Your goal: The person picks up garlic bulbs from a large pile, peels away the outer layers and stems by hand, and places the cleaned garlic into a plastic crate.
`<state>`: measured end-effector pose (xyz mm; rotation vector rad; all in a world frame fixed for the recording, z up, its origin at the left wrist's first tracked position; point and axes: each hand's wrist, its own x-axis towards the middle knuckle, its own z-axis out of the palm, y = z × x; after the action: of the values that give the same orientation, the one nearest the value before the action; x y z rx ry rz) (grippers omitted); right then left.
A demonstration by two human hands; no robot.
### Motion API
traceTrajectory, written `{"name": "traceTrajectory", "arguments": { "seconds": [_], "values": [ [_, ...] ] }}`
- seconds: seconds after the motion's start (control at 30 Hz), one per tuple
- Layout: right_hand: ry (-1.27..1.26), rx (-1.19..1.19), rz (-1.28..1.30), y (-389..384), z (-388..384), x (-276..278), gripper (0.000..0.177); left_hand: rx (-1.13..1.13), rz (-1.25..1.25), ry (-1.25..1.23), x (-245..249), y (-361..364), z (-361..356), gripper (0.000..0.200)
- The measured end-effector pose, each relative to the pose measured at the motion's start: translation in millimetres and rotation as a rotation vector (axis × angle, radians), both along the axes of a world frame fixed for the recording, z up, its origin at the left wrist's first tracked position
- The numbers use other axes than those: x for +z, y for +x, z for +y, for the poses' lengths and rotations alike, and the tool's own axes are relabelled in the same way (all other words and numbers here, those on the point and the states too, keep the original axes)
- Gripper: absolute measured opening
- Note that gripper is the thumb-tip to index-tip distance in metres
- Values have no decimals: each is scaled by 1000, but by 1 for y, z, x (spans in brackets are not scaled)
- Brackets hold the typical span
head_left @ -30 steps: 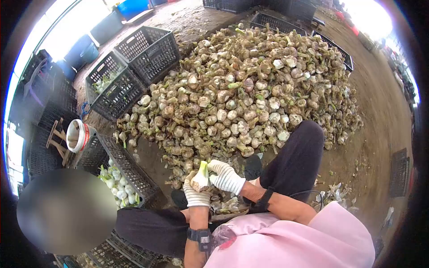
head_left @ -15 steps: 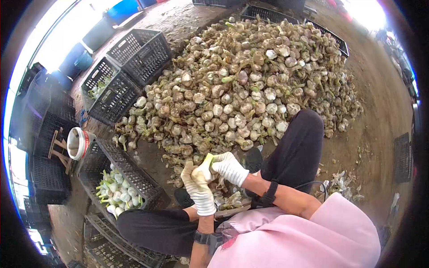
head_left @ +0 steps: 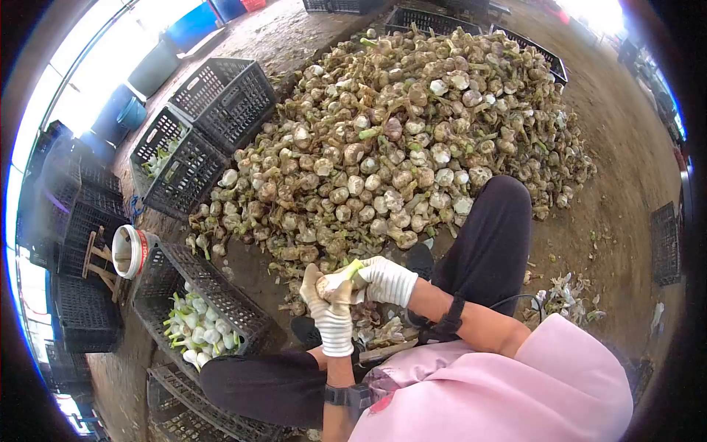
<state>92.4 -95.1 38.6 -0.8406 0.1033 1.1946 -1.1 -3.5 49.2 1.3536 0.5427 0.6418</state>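
Note:
A garlic bulb (head_left: 338, 280) with a pale green stem is held between my two gloved hands above my lap. My left hand (head_left: 331, 315) wraps its fingers round the bulb's body, a brownish patch showing at the root end. At the stem end, my right hand (head_left: 388, 281) is closed on the garlic, and its fingertips are partly hidden. Below the hands lie loose skins and stem scraps (head_left: 387, 331). A large heap of dirty, unpeeled garlic (head_left: 368, 177) rises in front of me.
Cleaned white garlic (head_left: 197, 324) fills part of a black crate (head_left: 221, 283) by my left knee. A white bucket (head_left: 131, 252) stands behind it. More black crates (head_left: 236, 103) flank the heap. Peelings (head_left: 567, 298) lie on the ground at right.
The garlic has tilted from nearly upright to leaning right, and more of its body shows. My right hand has shifted slightly right and down. The view has turned a little.

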Motion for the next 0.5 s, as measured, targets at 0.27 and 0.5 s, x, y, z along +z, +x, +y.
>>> {"name": "traceTrajectory", "arguments": {
  "seconds": [0.27,0.5],
  "values": [
    [-85,415,-678,23,-6,12,16,70,219,-918,-6,-2,23,61],
    [-412,96,-1559,-7,5,3,21,-27,-86,-404,-44,9,18,33]
  ]
}}
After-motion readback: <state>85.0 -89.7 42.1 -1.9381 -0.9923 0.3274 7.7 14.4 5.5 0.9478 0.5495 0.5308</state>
